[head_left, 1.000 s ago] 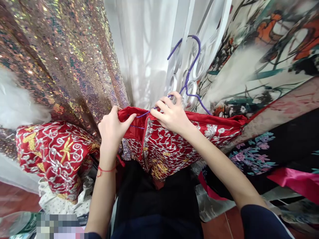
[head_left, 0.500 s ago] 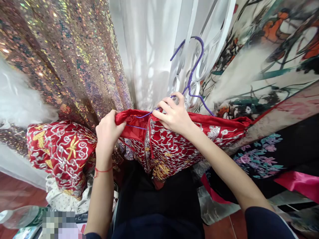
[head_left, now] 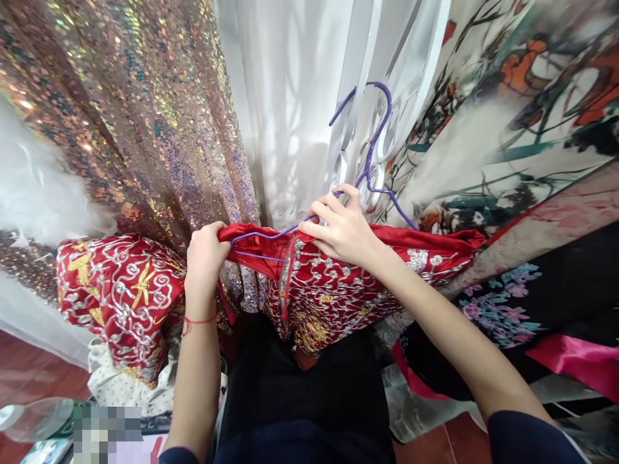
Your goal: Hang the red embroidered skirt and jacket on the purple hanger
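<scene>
A red garment [head_left: 333, 290] with silver and gold embroidery is stretched between both hands in the middle of the view. A thin purple hanger [head_left: 372, 145] sits inside its top edge, hook pointing up. My left hand [head_left: 206, 258] pinches the garment's left upper edge, where the hanger's left end shows. My right hand [head_left: 341, 225] grips the garment's top edge together with the hanger near its neck. A sleeve of the same red cloth [head_left: 120, 296] hangs to the left.
A sequined fabric [head_left: 130, 116] hangs at the left, a white curtain [head_left: 285, 109] behind the hanger, painted and floral garments [head_left: 507, 129] at the right. A plastic bottle [head_left: 33, 419] lies at the lower left on the reddish floor.
My left hand has pulled the garment's left edge leftwards and closed on it, so the hanger's left end now shows inside the cloth. The hanger's hook has shifted slightly.
</scene>
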